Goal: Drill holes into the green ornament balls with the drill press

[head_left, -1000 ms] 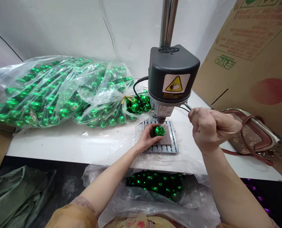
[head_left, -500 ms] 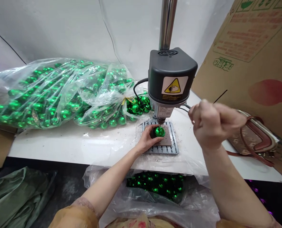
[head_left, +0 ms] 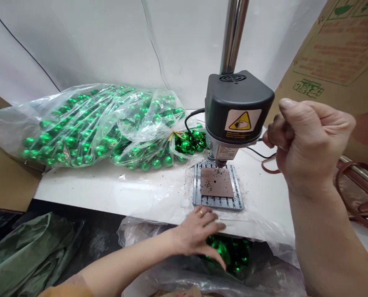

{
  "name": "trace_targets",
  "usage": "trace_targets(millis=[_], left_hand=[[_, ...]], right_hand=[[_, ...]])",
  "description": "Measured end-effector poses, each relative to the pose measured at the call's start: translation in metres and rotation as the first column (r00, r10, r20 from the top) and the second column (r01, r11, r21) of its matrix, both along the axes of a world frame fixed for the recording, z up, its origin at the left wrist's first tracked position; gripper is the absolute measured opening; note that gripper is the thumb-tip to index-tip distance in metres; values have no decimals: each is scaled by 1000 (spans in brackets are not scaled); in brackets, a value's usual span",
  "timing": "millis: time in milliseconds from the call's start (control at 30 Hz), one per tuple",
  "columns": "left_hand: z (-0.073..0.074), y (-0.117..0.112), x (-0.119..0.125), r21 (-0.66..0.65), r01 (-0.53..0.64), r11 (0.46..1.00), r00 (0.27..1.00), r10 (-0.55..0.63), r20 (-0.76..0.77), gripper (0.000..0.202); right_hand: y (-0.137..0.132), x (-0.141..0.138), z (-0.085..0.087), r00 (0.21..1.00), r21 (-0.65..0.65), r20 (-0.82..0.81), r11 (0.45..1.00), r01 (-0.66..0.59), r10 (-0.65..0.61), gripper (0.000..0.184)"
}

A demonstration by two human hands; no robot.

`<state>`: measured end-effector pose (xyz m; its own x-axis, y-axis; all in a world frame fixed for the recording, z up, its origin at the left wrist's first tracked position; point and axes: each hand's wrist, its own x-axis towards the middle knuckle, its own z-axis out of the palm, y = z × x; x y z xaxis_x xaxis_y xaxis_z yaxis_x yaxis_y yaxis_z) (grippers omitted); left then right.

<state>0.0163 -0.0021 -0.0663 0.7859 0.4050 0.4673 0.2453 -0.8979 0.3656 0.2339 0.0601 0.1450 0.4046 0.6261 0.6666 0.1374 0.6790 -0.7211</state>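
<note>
My left hand (head_left: 199,231), a ring on one finger, is open with its fingers spread over the opening of a clear plastic bag at the bench's front edge. Shiny green faceted balls (head_left: 241,255) lie in that bag. One blurred green ball (head_left: 219,248) shows right below my fingers. My right hand (head_left: 310,136) is closed round the lever of a black bench drill press (head_left: 238,103); most of the lever is hidden by the fist. Under the drill bit, a brown square pad (head_left: 219,190) with a small hole rests on the slotted metal base (head_left: 239,204).
Large clear bags (head_left: 87,132) of green balls lie along the back left of the white bench (head_left: 109,189). A cardboard box (head_left: 332,62) and a brown-strapped bag (head_left: 357,194) stand at right. Dark shavings are scattered round the base. Green cloth (head_left: 25,251) is at lower left.
My left hand has moved from the pad down to the front bag, and its fingers have spread. The green ball has left the pad. My right hand stays on the lever; the view has shifted.
</note>
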Motion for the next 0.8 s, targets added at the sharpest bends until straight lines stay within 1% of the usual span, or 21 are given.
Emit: trace_targets(millis=[67,100,133,167,200,267,300,333,367,433,467,500,533,567,600,633,667,700,733,767,800], left_hand=[[9,36,-5,-27,-171,985,980,173,97,49],[17,59,-6,-42,-292,956,946,295,136,34],[26,85,-6,-48,-421,906,892,423,161,24],[35,111,-4,-51,-534,844,828,534,170,18],[44,135,-2,-57,-622,781,768,623,147,19],[56,175,3,-59,-729,682,680,731,47,26],[60,188,5,-54,-755,653,654,756,-12,28],[62,198,6,-48,-763,645,647,761,-59,30],[62,203,6,-46,-755,654,655,751,-82,31],[59,202,5,-88,-713,696,701,712,-39,35],[56,198,3,-144,-682,717,723,691,16,38],[53,190,2,-231,-643,730,736,672,78,40],[50,182,1,-349,-587,730,740,659,134,40],[46,172,1,-489,-509,709,739,651,175,38],[43,162,2,-630,-406,662,741,642,198,39],[40,152,4,-750,-294,592,746,633,207,40],[38,143,6,-837,-192,512,755,622,208,42],[36,134,8,-891,-114,440,768,608,202,43],[35,127,11,-917,-67,393,785,588,195,43],[34,121,13,-926,-45,374,806,561,187,43],[35,117,15,-926,-37,376,829,529,182,44]], right_hand=[[0,0,0,1000,-1,3,1000,7,-7,45],[0,0,0,1000,0,7,1000,8,-8,45],[0,0,0,1000,1,9,1000,7,-7,45],[1,0,-1,1000,5,9,1000,6,-6,45],[1,0,-1,1000,9,7,1000,6,-6,45],[1,0,-2,1000,16,-3,1000,6,-6,45],[2,0,-2,1000,21,-9,1000,6,-6,44],[2,0,-2,1000,25,-10,1000,6,-6,44],[2,-1,-2,1000,29,-6,1000,3,-3,44],[2,-1,-3,1000,40,3,999,-6,6,44],[2,-1,-3,1000,47,8,999,-9,9,44],[2,-1,-3,1000,52,11,999,-10,10,45],[2,-1,-3,1000,57,13,998,-10,10,45],[2,-1,-3,1000,60,12,998,-10,10,45],[2,-1,-3,1000,62,10,998,-9,9,45],[2,-1,-3,1000,63,6,998,-10,10,44],[3,-1,-3,1000,66,0,998,-12,12,44],[3,-1,-3,1000,71,-6,997,-15,15,44],[4,-1,-3,1000,75,-9,997,-20,20,44],[4,-1,-3,1000,78,-11,997,-23,24,44],[5,0,-4,1000,79,-11,997,-28,29,44]])
